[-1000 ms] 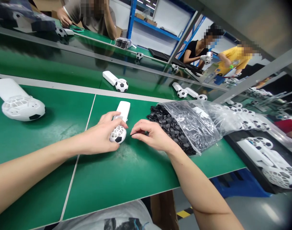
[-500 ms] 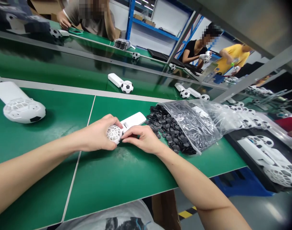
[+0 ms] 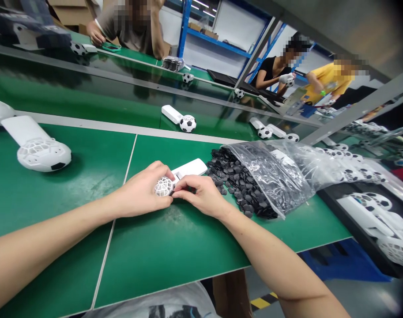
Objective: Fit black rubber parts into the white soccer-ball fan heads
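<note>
A white housing with a round lattice end (image 3: 163, 187) and a flat white arm lies over the green table (image 3: 148, 260). My left hand (image 3: 141, 187) is closed around the lattice end, thumb and fingers on opposite sides. Right beside it, my right hand (image 3: 201, 194) pinches at the housing's edge; a small dark piece shows at its fingertips, mostly hidden. Just past my right hand, black pieces (image 3: 234, 176) spill from a clear plastic bag (image 3: 274, 176).
Another white housing (image 3: 44, 152) rests at the left. Beyond the grey rail, football-patterned units (image 3: 188, 123) sit on the belt. A black tray (image 3: 340, 198) at the right holds more housings. Across the line, people are seated or working.
The view has shifted slightly, so most things appear further right. The unit on the belt has moved right relative to the table. Both hands keep their hold on the housing.
</note>
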A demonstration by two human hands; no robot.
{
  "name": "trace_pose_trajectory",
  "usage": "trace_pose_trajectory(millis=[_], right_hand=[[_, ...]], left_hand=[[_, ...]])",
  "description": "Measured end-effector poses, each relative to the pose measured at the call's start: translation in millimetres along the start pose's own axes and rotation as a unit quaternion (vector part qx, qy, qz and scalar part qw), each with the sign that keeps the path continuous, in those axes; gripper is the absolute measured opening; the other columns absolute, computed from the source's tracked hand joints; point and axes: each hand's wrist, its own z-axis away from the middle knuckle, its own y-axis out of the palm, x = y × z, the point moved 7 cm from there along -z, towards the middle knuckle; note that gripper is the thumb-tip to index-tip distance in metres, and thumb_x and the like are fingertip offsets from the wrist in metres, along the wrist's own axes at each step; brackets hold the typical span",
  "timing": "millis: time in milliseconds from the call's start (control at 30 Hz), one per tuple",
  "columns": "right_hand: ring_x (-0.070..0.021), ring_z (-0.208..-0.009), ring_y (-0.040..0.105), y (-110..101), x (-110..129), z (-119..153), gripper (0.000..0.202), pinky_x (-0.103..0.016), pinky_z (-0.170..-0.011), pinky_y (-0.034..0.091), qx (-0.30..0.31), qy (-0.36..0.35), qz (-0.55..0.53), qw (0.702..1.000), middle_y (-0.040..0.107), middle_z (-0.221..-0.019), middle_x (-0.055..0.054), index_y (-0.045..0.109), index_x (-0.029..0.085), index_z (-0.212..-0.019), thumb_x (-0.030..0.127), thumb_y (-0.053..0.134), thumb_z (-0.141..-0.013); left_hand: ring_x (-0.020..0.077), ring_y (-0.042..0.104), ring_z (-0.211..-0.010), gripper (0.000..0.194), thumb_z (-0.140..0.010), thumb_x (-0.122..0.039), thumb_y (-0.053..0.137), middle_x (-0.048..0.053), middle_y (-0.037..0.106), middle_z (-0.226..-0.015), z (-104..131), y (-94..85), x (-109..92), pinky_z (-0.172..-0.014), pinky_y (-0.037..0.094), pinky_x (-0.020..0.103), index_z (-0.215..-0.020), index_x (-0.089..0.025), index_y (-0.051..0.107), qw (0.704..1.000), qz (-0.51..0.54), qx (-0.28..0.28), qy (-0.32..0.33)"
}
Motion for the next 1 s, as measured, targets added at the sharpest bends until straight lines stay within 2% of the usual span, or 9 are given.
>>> trace_pose_trajectory(millis=[200, 400, 500, 600, 700, 767, 867, 933, 1000], right_hand=[[-0.0113, -0.073, 0.059, 1, 1, -1, 0.002, -0.021, -0.070, 0.043, 0.005, -0.009, 0.006, 1.000, 0.066, -0.076, 0.001, 0.065, 0.018, -0.076, 0.020, 0.066, -0.076], [-0.0103, -0.068, 0.057, 1, -1, -4, 0.011, -0.019, -0.063, 0.040, -0.005, 0.014, 0.035, 0.999, 0.064, -0.071, 0.003, 0.064, 0.018, -0.072, 0.027, 0.070, -0.073], [-0.0107, -0.067, 0.057, 1, 2, -6, 0.012, -0.019, -0.063, 0.041, -0.011, -0.006, 0.050, 0.999, 0.064, -0.071, 0.002, 0.063, 0.018, -0.073, 0.029, 0.068, -0.074], [-0.0106, -0.065, 0.056, -10, 3, -8, 0.018, -0.020, -0.061, 0.042, -0.045, -0.017, 0.066, 0.997, 0.063, -0.075, 0.001, 0.062, 0.018, -0.077, 0.035, 0.066, -0.076], [-0.0137, -0.070, 0.056, -36, -3, -8, 0.018, -0.024, -0.065, 0.044, -0.117, 0.027, 0.170, 0.978, 0.061, -0.079, -0.002, 0.060, 0.018, -0.081, 0.035, 0.060, -0.080], [-0.0189, -0.082, 0.056, -50, -14, -5, 0.014, -0.029, -0.070, 0.045, -0.134, 0.086, 0.272, 0.949, 0.061, -0.086, -0.005, 0.061, 0.017, -0.088, 0.030, 0.059, -0.082], [-0.0263, -0.097, 0.053, -58, -35, 1, 0.023, -0.035, -0.077, 0.046, -0.097, 0.171, 0.367, 0.909, 0.058, -0.100, -0.011, 0.062, 0.017, -0.100, 0.027, 0.060, -0.080], [-0.0271, -0.098, 0.052, -58, -48, 5, 0.025, -0.036, -0.079, 0.046, -0.071, 0.197, 0.381, 0.901, 0.057, -0.104, -0.011, 0.063, 0.019, -0.103, 0.028, 0.059, -0.080], [-0.0256, -0.098, 0.053, -58, -56, 7, 0.022, -0.035, -0.080, 0.046, -0.055, 0.205, 0.374, 0.903, 0.057, -0.104, -0.009, 0.064, 0.022, -0.102, 0.027, 0.055, -0.083]], left_hand=[[0.0204, 0.053, -0.084, 0.032, -0.065, -0.032, 0.055, 0.002, 0.047, -0.100, 1, 2.0, -1, -0.073, 0.043, 0.033, -0.095, -0.023, 0.049, 1.000, -0.005, 0.001, 0.004], [0.0189, 0.052, -0.081, 0.028, -0.065, -0.023, 0.050, 0.002, 0.048, -0.096, 3, 2.1, -8, -0.068, 0.042, 0.032, -0.092, -0.023, 0.048, 1.000, -0.018, -0.015, 0.018], [0.0184, 0.053, -0.080, 0.029, -0.063, -0.022, 0.051, 0.002, 0.050, -0.094, 4, 0.9, -6, -0.067, 0.044, 0.031, -0.091, -0.022, 0.049, 0.999, 0.020, -0.024, 0.012], [0.0177, 0.055, -0.076, 0.032, -0.061, -0.024, 0.055, 0.001, 0.053, -0.092, -3, -6.6, 3, -0.063, 0.046, 0.029, -0.092, -0.022, 0.051, 0.995, 0.099, 0.003, -0.021], [0.0167, 0.057, -0.064, 0.037, -0.060, -0.026, 0.058, 0.001, 0.058, -0.085, -28, -30.6, 19, -0.054, 0.046, 0.028, -0.095, -0.021, 0.051, 0.986, 0.142, 0.000, -0.086], [0.0186, 0.059, -0.065, 0.038, -0.060, -0.029, 0.061, 0.002, 0.061, -0.083, -54, -59.4, 32, -0.055, 0.047, 0.028, -0.096, -0.020, 0.052, 0.985, 0.111, -0.071, -0.115], [0.0247, 0.061, -0.083, 0.041, -0.062, -0.035, 0.063, 0.009, 0.061, -0.099, -93, -100.5, 60, -0.062, 0.048, 0.031, -0.099, -0.019, 0.051, 0.965, 0.056, -0.201, -0.156], [0.0267, 0.060, -0.091, 0.046, -0.066, -0.038, 0.061, 0.015, 0.058, -0.109, -112, -115.0, 80, -0.066, 0.049, 0.032, -0.104, -0.015, 0.049, 0.954, 0.052, -0.237, -0.174], [0.0266, 0.060, -0.094, 0.047, -0.071, -0.040, 0.057, 0.019, 0.057, -0.113, -119, -123.8, 96, -0.069, 0.050, 0.032, -0.108, -0.012, 0.048, 0.951, 0.056, -0.245, -0.181]])
